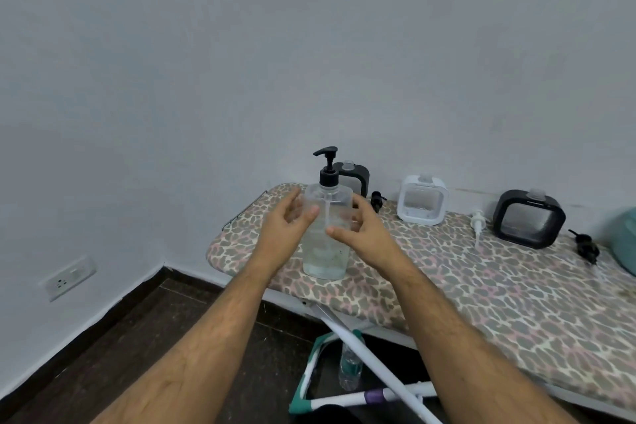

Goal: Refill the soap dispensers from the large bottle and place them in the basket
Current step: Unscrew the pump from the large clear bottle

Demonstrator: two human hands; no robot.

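The large clear bottle [325,251] with a black pump top stands upright on the leopard-print board [481,293], partly filled with clear liquid. My left hand [287,229] and my right hand [361,234] flank it with fingers spread, close to its sides; whether they touch it is unclear. Three square dispensers stand along the wall with their pumps out: a black one [358,177] behind the bottle, a white one [422,200], and another black one [529,218]. Loose pumps lie beside them: black [377,200], white [477,222], black [586,246].
A teal object [624,241] sits at the board's right edge. Under the board are white legs [375,368], a small water bottle [350,367] and a teal-edged frame [309,368]. A wall socket [69,277] is low on the left wall. The floor is dark.
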